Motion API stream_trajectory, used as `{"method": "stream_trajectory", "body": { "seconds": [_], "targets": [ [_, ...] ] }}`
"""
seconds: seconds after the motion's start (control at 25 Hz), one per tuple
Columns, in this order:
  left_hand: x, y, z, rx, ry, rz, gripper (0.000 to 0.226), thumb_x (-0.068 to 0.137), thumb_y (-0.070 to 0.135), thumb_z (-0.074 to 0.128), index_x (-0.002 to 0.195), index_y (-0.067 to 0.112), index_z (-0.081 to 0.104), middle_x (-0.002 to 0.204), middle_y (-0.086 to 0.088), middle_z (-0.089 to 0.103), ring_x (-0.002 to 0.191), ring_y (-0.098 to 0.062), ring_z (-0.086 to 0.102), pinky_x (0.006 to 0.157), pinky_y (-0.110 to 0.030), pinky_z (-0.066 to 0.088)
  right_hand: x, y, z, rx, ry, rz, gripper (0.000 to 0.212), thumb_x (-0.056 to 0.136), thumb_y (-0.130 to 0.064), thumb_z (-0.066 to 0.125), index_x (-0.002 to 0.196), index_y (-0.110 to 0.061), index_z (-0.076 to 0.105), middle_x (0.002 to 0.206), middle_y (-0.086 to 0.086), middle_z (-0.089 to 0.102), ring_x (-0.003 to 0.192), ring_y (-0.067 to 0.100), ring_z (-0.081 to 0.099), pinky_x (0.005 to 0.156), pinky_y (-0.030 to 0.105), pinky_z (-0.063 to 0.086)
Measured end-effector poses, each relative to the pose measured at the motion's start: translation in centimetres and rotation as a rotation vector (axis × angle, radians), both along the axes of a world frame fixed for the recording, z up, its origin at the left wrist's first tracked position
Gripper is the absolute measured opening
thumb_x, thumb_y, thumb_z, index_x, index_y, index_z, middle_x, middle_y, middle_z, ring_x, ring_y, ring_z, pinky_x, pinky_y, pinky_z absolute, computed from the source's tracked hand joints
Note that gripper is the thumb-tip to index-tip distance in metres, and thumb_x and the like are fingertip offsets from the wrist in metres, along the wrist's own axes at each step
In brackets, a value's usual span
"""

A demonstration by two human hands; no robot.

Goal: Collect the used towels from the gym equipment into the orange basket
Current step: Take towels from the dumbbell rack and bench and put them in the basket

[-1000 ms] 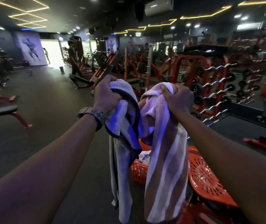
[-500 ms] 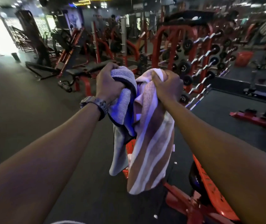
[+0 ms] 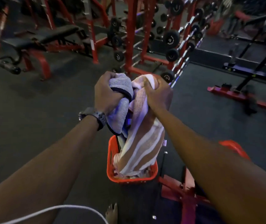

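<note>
1. Towels hang bunched from both fists, directly over the orange basket (image 3: pixel 111 159), which sits on the floor below and between the hands.
2. The left hand (image 3: pixel 106 92) is clenched around the top of the grey towel (image 3: pixel 118 113); its dark-edged tail drops toward the basket's far corner.
3. The right hand (image 3: pixel 159 94) grasps the gathered end of the brown-and-white striped towel (image 3: pixel 138 147), whose lower end already lies inside the basket on other cloth.
4. Gripping each towel at its top lets the length fall straight in, rather than spilling over the rim.
5. Both towels are not yet let go, so the drop looks near its finish.
6. A wristwatch (image 3: pixel 95 115) sits on the left wrist; a red bench frame (image 3: pixel 185 191) stands just below the right forearm.
</note>
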State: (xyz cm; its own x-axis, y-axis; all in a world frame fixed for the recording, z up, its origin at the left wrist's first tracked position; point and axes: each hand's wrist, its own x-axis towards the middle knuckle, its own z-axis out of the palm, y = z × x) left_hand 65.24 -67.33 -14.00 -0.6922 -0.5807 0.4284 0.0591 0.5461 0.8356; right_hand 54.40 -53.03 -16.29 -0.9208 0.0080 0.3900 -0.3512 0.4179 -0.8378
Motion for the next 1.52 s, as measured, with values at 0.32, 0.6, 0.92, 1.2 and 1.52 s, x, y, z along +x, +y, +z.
{"method": "stream_trajectory", "body": {
  "seconds": [0.32, 0.6, 0.92, 1.2, 1.52],
  "targets": [
    [-6.8, -6.0, -27.0, 0.088, -0.31, -0.132, 0.037, 0.069, 0.025, 0.076, 0.102, 0.017, 0.061, 0.104, -0.006, 0.064, 0.094, -0.025, 0.064, 0.079, -0.038, 0.051, -2.5, -5.1, -26.3, 0.22, -0.321, 0.005, 0.037, 0.089, -0.066, 0.049, 0.106, -0.034, 0.058, 0.089, -0.011, 0.062, 0.081, 0.011, 0.058, 0.073, 0.027, 0.041],
    [-8.1, -4.8, -52.2, -0.19, -0.891, -0.476, 0.095, 0.075, 0.041, 0.074, 0.155, 0.04, 0.023, 0.15, -0.009, 0.033, 0.142, -0.034, 0.026, 0.11, -0.05, 0.032, -2.1, -2.9, -51.2, 0.746, -0.345, 0.21, 0.048, 0.101, -0.034, 0.043, 0.149, -0.028, 0.044, 0.139, 0.009, 0.055, 0.127, 0.033, 0.051, 0.106, 0.046, 0.041],
    [-9.1, -2.0, -71.8, -0.294, -1.121, -0.441, 0.104, 0.082, 0.049, 0.073, 0.157, 0.035, 0.003, 0.169, -0.009, 0.001, 0.154, -0.041, -0.006, 0.119, -0.062, 0.014, -2.2, -4.1, -68.9, 0.967, -0.472, 0.254, 0.061, 0.096, -0.024, 0.026, 0.157, -0.022, 0.03, 0.158, 0.015, 0.034, 0.137, 0.038, 0.039, 0.097, 0.053, 0.047],
    [-11.4, -4.1, -70.8, -0.176, -1.252, -0.657, 0.125, 0.065, 0.082, 0.064, 0.16, 0.019, 0.014, 0.168, -0.013, 0.008, 0.155, -0.04, 0.001, 0.121, -0.058, 0.013, -4.3, -4.3, -68.2, 1.094, -0.563, 0.354, 0.058, 0.098, -0.03, 0.046, 0.154, -0.025, 0.031, 0.154, 0.011, 0.035, 0.134, 0.037, 0.041, 0.092, 0.05, 0.048],
    [-18.4, -12.6, -36.9, 0.519, -0.551, -0.15, 0.012, 0.092, 0.022, 0.067, 0.1, 0.016, 0.074, 0.098, -0.004, 0.074, 0.09, -0.014, 0.068, 0.079, -0.029, 0.052, -13.1, -11.4, -38.6, 0.347, -0.639, 0.202, 0.031, 0.1, -0.031, 0.051, 0.084, -0.009, 0.065, 0.101, 0.023, 0.072, 0.101, 0.041, 0.066, 0.084, 0.042, 0.049]
  ]
}}
